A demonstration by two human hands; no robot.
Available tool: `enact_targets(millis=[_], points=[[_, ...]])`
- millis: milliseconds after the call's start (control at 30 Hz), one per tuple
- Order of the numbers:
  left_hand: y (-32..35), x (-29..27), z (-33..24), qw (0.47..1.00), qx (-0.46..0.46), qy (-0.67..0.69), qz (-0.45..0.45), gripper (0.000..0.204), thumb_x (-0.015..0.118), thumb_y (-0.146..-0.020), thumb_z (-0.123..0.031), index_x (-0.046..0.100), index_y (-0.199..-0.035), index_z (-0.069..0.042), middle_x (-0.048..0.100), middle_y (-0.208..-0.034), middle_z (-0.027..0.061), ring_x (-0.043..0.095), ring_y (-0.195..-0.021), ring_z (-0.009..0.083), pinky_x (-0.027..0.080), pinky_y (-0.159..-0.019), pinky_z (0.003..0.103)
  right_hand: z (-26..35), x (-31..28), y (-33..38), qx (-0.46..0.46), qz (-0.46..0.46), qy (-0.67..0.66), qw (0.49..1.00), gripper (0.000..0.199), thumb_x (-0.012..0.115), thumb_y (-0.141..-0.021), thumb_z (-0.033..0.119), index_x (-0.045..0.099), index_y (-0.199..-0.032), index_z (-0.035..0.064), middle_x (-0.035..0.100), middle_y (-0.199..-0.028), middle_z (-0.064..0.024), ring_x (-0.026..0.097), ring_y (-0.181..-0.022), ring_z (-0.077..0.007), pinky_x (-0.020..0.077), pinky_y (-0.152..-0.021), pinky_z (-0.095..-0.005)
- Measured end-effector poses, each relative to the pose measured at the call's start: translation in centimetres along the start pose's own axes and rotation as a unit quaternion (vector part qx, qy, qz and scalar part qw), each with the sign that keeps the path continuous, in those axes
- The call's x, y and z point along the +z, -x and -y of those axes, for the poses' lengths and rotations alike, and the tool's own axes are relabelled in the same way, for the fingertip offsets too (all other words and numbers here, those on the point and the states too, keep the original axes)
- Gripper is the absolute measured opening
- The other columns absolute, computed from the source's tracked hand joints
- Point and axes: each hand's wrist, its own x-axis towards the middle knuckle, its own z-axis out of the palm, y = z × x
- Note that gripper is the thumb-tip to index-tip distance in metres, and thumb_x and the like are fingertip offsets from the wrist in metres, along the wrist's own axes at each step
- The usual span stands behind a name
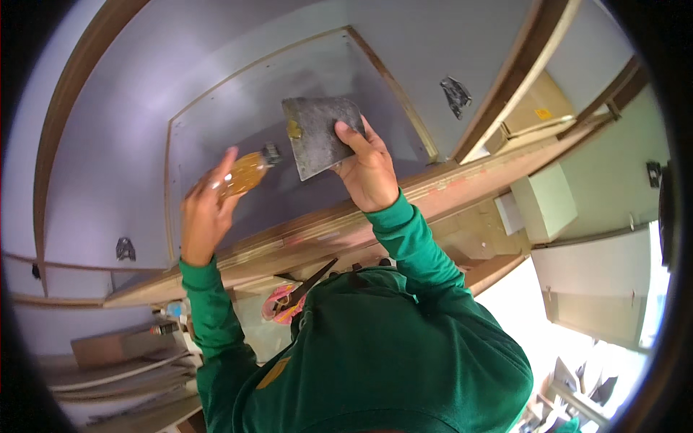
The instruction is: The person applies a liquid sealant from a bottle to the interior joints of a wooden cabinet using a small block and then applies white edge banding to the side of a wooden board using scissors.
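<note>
My left hand [204, 216] is wrapped round a small clear bottle of amber liquid [245, 173]. The bottle is tilted, and its dark cap end [271, 154] points up and right toward a flat grey plate [317, 141]. A small gap separates the two. My right hand [368, 162] grips this thin plate at its right side, thumb on top and the other fingers mostly hidden beneath. On the plate's left edge sits a yellowish-brown patch [294, 129]; whether it is wet cannot be made out.
Below my hands lies a pale cabinet panel with a wooden-edged frame [393, 83]. Two dark fittings [455, 97] are fixed on either side. A wooden edge [310, 234] runs between me and the panel. A cardboard box [538, 108] stands at right; stacked boards [123, 375] lie lower left.
</note>
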Motion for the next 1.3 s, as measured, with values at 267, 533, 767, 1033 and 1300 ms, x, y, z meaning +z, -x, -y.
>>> enact_targets(millis=[267,533,767,1033,1300], points=[[13.4,-2.9,4.8,0.902,-0.136,0.006,-0.41,0.06,0.069,-0.087,-0.006,0.043,-0.141,0.001,0.056,-0.131,0.0198,0.062,-0.107,0.0246,0.053,-0.092,0.035,-0.3,0.7,-0.5,-0.244,-0.067,0.413,0.875,0.03,0.065,-0.089,0.006,0.063,-0.118,0.0046,0.066,-0.094,-0.0049,0.062,-0.085,-0.0176,0.0497,-0.073,-0.0308],[21.5,-9.9,11.1,0.68,-0.114,-0.012,-0.724,0.06,0.075,-0.085,-0.019,0.046,-0.133,0.002,0.06,-0.123,0.0176,0.064,-0.102,0.027,0.058,-0.087,0.035,-0.5,-2.7,-5.8,-0.407,-0.003,0.858,0.313,0.054,0.059,-0.077,0.001,0.059,-0.129,0.0166,0.058,-0.121,-0.0043,0.054,-0.108,-0.0266,0.0413,-0.093,-0.0451],[24.9,-8.6,22.7,0.674,-0.331,-0.092,-0.654,0.058,0.069,-0.09,-0.02,0.044,-0.138,0.0,0.058,-0.127,0.0183,0.062,-0.107,0.0263,0.057,-0.091,0.036,-0.6,-7.4,-9.5,-0.303,0.035,0.945,0.119,0.053,0.053,-0.088,0.008,0.044,-0.14,0.0125,0.047,-0.139,-0.0074,0.043,-0.129,-0.0264,0.0323,-0.109,-0.0476],[23.9,-6.3,28.3,0.726,-0.258,-0.007,-0.638,0.065,0.068,-0.092,-0.023,0.035,-0.142,0.003,0.052,-0.131,0.0161,0.055,-0.118,0.0246,0.049,-0.102,0.035,-0.3,-8.9,-10.3,-0.261,0.038,0.961,0.081,0.056,0.05,-0.089,0.006,0.038,-0.143,0.0092,0.042,-0.143,-0.0099,0.037,-0.135,-0.0261,0.028,-0.111,-0.047],[23.2,-5.9,28.0,0.726,-0.247,0.058,-0.639,0.062,0.064,-0.094,-0.02,0.032,-0.143,0.001,0.048,-0.135,0.0146,0.053,-0.12,0.0233,0.047,-0.105,0.035,0.0,-11.0,-10.8,-0.235,0.007,0.969,0.075,0.055,0.049,-0.089,0.005,0.038,-0.143,0.0087,0.042,-0.142,-0.0098,0.038,-0.132,-0.0275,0.0297,-0.111,-0.0461]])
